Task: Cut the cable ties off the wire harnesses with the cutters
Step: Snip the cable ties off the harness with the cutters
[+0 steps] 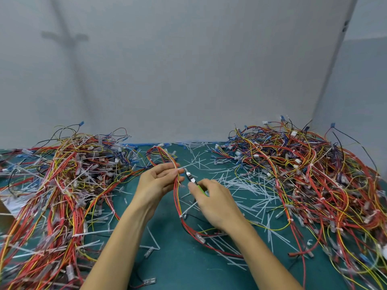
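On the tabletop, a left pile and a right pile of harnesses lie. Many cut ties lie between them, so the work seems partly done. The left hand pinches one harness; the right hand grips the cutters at its tie.

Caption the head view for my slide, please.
Left hand holds a wire harness; right hand sets cutters at its cable tie.

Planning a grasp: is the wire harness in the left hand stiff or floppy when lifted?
Probably floppy: the harness droops from the left hand and curls across the mat. Likely light: fingertips alone hold it. Ends may snag the left pile.
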Action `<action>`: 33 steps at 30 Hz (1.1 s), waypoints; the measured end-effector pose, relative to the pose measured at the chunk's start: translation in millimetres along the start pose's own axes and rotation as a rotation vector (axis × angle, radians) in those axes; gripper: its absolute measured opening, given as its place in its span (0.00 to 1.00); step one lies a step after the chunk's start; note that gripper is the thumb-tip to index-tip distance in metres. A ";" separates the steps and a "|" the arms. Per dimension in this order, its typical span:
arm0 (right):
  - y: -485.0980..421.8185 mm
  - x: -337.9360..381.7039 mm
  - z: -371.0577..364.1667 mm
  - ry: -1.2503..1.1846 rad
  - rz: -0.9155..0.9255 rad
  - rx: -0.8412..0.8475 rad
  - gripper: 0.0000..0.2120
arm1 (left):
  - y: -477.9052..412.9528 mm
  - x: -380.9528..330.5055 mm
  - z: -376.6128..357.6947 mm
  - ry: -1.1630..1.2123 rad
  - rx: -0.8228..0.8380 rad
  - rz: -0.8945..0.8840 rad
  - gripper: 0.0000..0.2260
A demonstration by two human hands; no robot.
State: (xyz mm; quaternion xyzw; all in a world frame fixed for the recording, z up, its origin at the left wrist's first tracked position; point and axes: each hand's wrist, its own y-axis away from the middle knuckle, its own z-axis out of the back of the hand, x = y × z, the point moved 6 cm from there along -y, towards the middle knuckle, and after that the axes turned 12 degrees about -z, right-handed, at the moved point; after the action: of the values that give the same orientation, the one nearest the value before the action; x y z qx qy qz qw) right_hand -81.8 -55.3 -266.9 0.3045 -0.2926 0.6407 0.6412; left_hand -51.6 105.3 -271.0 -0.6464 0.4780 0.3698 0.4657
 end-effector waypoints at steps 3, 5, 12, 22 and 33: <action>2.0 2.2 0.8 0.029 0.030 -0.026 0.20 | -0.2 0.9 0.1 0.008 -0.002 -0.017 0.09; 3.3 3.0 0.5 0.069 0.041 -0.038 0.22 | -0.1 1.5 0.1 0.006 -0.008 -0.025 0.10; 5.7 5.0 1.2 0.060 0.062 -0.066 0.21 | 0.0 1.5 -1.5 -0.056 0.010 -0.045 0.10; 4.9 4.7 0.5 0.049 0.075 -0.065 0.20 | 0.5 0.4 -4.4 -0.085 0.023 -0.068 0.11; 2.7 0.8 1.2 0.034 0.072 -0.071 0.22 | 0.9 0.2 -5.3 -0.120 0.028 -0.072 0.10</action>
State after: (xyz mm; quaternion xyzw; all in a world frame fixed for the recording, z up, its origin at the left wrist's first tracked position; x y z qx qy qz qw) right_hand -84.4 -55.7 -265.4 0.2598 -0.3147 0.6578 0.6330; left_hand -52.3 100.0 -269.8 -0.6333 0.4309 0.3841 0.5154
